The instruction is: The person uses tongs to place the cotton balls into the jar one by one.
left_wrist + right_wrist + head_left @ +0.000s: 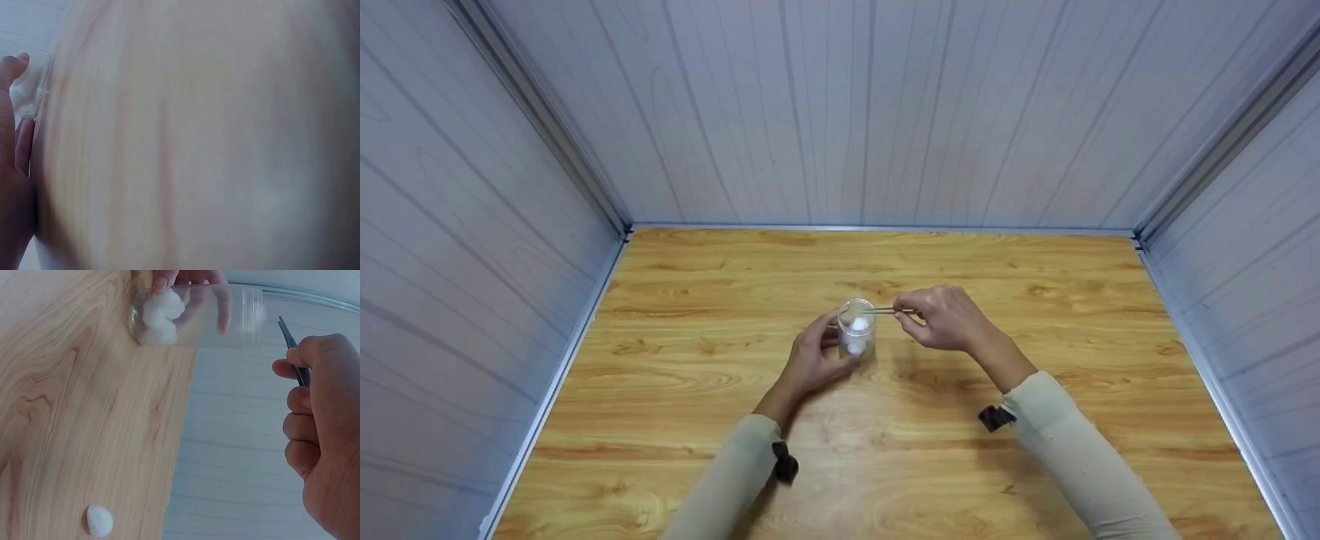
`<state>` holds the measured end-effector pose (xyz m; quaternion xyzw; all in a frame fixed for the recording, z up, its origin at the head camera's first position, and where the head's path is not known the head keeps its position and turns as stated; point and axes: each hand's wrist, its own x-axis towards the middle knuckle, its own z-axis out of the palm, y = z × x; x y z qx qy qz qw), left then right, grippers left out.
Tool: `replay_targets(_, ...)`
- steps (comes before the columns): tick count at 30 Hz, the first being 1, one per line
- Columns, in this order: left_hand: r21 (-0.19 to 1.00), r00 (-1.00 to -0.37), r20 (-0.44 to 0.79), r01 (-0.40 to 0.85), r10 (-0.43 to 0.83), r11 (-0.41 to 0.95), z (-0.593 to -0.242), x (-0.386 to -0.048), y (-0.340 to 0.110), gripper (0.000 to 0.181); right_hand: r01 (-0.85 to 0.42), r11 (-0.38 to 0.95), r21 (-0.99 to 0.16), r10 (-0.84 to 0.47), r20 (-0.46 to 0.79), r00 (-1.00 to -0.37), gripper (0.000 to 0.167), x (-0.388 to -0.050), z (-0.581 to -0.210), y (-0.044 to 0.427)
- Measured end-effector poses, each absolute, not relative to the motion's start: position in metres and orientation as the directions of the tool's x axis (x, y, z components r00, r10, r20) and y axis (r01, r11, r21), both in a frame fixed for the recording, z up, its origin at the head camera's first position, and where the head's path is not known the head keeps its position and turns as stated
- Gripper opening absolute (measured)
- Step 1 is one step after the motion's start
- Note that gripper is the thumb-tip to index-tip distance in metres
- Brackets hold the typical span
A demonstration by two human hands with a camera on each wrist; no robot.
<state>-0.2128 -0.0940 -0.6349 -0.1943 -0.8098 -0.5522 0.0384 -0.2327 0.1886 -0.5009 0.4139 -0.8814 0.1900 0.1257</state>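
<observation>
A clear jar [849, 339] with several white cotton balls [162, 318] low inside it stands upright on the wooden table. My left hand [812, 358] holds it, fingers and thumb curled round its side; in the left wrist view only part of this hand [14, 191] and the jar [42, 84] show. In my right hand [946, 319], metal tweezers [288, 340] are pinched between thumb and forefinger, the other fingers folded. Their tips are near the jar's mouth, with nothing seen between them. One loose cotton ball [99, 521] lies on the table, seen only in the right wrist view.
The wood-grain table [697, 300] is bounded by white panel walls at the back [840, 112], left and right, with metal strips along their lower edges. Black bands [785, 462] are on both sleeves near the wrists.
</observation>
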Motion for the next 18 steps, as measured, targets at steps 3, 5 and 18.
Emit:
replay_targets(3, 0.877, -0.92, 0.278, 0.36, 0.275, 0.318, -0.6349, -0.2127, -0.0943, 0.087, -0.775, 0.586, -0.236, -0.677, 0.382, -0.629, 0.01, -0.2325, -0.5002, 0.1887)
replay_targets(5, 0.872, -0.917, 0.287, 0.37, 0.277, 0.32, -0.6347, -0.2128, -0.0943, 0.086, -0.774, 0.589, -0.233, -0.675, 0.385, -0.63, 0.01, -0.2325, -0.4994, 0.1888)
replay_targets(18, 0.868, -0.918, 0.29, 0.371, 0.271, 0.33, -0.6358, -0.2126, -0.0941, 0.087, -0.761, 0.603, -0.238, -0.647, 0.412, -0.642, 0.011, -0.2346, -0.4938, 0.1948)
